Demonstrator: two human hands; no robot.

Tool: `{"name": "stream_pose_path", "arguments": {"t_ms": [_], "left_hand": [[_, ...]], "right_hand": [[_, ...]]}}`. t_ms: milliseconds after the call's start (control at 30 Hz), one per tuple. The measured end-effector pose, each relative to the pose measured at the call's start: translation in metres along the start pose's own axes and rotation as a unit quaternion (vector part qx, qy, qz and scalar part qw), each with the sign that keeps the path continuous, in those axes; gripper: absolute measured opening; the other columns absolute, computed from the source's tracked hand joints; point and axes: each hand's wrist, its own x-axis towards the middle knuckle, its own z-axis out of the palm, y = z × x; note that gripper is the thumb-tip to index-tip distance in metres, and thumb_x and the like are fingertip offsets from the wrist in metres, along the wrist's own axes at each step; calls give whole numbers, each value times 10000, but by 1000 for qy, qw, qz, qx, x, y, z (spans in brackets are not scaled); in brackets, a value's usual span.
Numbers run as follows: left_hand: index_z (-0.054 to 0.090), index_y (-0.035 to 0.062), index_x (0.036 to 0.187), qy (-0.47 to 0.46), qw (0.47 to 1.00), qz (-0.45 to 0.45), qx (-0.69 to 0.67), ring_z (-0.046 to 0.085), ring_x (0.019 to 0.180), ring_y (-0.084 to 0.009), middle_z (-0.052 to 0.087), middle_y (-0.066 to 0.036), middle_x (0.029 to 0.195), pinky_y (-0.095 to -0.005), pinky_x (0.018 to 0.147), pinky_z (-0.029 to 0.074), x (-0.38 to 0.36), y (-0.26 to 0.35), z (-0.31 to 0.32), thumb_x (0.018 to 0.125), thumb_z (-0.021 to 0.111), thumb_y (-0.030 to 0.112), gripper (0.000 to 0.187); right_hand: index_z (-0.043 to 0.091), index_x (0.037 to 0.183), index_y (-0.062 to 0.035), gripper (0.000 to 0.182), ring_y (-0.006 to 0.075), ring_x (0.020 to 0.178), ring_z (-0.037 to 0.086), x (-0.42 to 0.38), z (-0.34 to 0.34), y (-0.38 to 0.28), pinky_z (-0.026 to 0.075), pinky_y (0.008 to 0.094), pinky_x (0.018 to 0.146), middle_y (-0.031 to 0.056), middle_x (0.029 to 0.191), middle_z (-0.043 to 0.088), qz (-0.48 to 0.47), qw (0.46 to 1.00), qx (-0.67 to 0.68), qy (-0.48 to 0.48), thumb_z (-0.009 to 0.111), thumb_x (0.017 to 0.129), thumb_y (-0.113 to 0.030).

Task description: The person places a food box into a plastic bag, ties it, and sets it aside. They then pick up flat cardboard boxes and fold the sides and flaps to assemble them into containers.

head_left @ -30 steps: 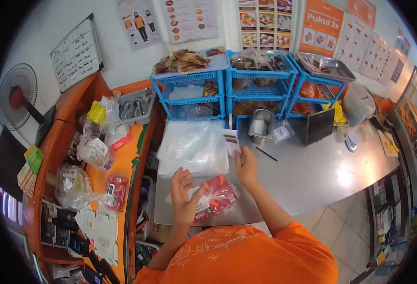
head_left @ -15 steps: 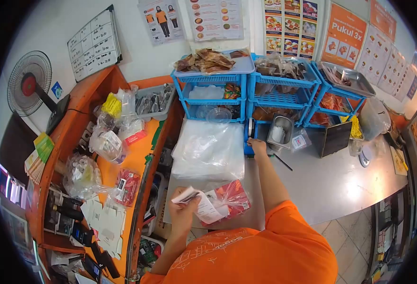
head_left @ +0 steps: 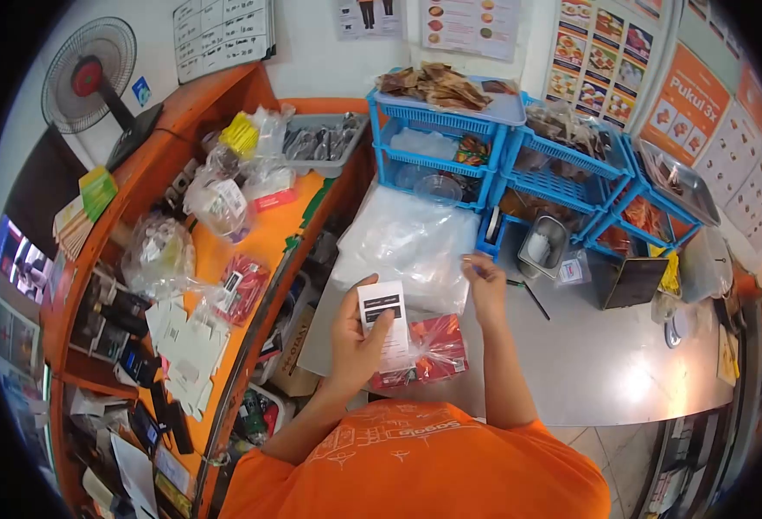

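A white paper slip (head_left: 382, 324) with black printed bars stands upright in the left hand (head_left: 359, 346), its fingers pinching it with the thumb across its face. Just below it, a clear bag of red packets (head_left: 428, 350) lies on the steel surface (head_left: 605, 363). The right hand (head_left: 487, 285) hovers beside the slip, over the edge of a stack of clear plastic bags (head_left: 407, 246), fingers pressed together on something small that cannot be made out. Behind the stack stand blue plastic racks (head_left: 450, 138), and an orange side counter (head_left: 225, 259) crowded with bagged goods runs along the left.
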Motion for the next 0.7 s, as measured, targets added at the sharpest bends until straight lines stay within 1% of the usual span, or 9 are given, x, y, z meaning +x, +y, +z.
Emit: {"name": "stream_pose_path", "arguments": {"t_ms": [33, 100, 200, 333, 400, 467, 533, 600, 700], "left_hand": [[406, -23, 1225, 0, 1000, 0, 3, 534, 800, -75, 573, -41, 888, -210, 711, 434, -1, 1, 3, 826, 544, -4, 423], [362, -22, 1266, -10, 1000, 11, 17, 538, 799, -81, 576, -49, 890, -212, 711, 435, -2, 1, 5, 825, 537, -11, 475], [281, -17, 1325, -36, 996, 46, 68, 547, 794, -90, 582, -71, 892, -213, 710, 437, -4, -4, 6, 819, 531, -20, 564], [143, -3, 1372, -75, 989, 55, 116, 563, 754, -112, 588, -100, 864, -207, 704, 440, -12, -4, 10, 808, 543, -16, 692], [189, -9, 1342, -99, 993, -21, 66, 573, 786, -149, 579, -124, 914, -236, 769, 437, -19, 1, 10, 791, 526, -36, 646], [325, -6, 1242, -142, 978, 132, 79, 562, 871, -189, 550, -145, 988, -291, 836, 422, -20, 0, 7, 759, 505, -62, 518], [407, 10, 1140, -203, 971, 86, 90, 511, 995, -254, 506, -162, 1074, -387, 924, 364, -22, -2, -4, 723, 516, -29, 433], [389, 44, 1173, -343, 874, 130, 318, 425, 1113, -311, 458, -152, 1162, -441, 993, 271, -20, -9, -8, 712, 551, 3, 491], [408, 45, 1152, -307, 858, 152, 384, 374, 1142, -348, 459, -125, 1161, -465, 1023, 201, -24, -74, -24, 696, 582, 61, 488]], "right_hand": [[667, 835, -22, 100, 196, 1012, 536, -21, 13, -38, 394, 298, 865, 141, 1040, 606, 78, 975, 180, -103, 616, 751, -44], [665, 844, -31, 100, 164, 1038, 505, -48, 24, -89, 376, 281, 882, 116, 1116, 572, 98, 938, 229, -242, 603, 765, -29], [658, 871, -26, 115, 131, 926, 537, -64, 34, -121, 396, 250, 827, 132, 1183, 529, 128, 905, 257, -314, 607, 769, -34], [654, 853, -6, 111, 83, 777, 542, -67, 36, -123, 418, 210, 687, 141, 1234, 485, 178, 946, 122, -240, 608, 753, -4], [568, 1086, -5, 367, 56, 608, 487, -61, 23, -105, 384, 201, 534, 159, 1222, 489, -94, 986, -28, -135, 612, 724, 29], [336, 1313, -38, 677, 48, 574, 473, -52, -5, -123, 359, 201, 484, 159, 1261, 460, -201, 979, 1, -16, 606, 700, 63], [121, 1390, -83, 861, 49, 539, 471, -39, -53, -123, 369, 196, 479, 136, 1079, 573, -208, 970, -128, -14, 591, 690, 90], [144, 1387, -86, 846, 50, 536, 486, -43, -88, -136, 372, 192, 473, 103, 927, 590, -134, 978, -157, -33, 584, 688, 100], [166, 1384, -97, 837, 53, 517, 497, -62, -103, -135, 370, 185, 457, 36, 675, 566, -47, 980, -179, -72, 578, 686, 109]]}}
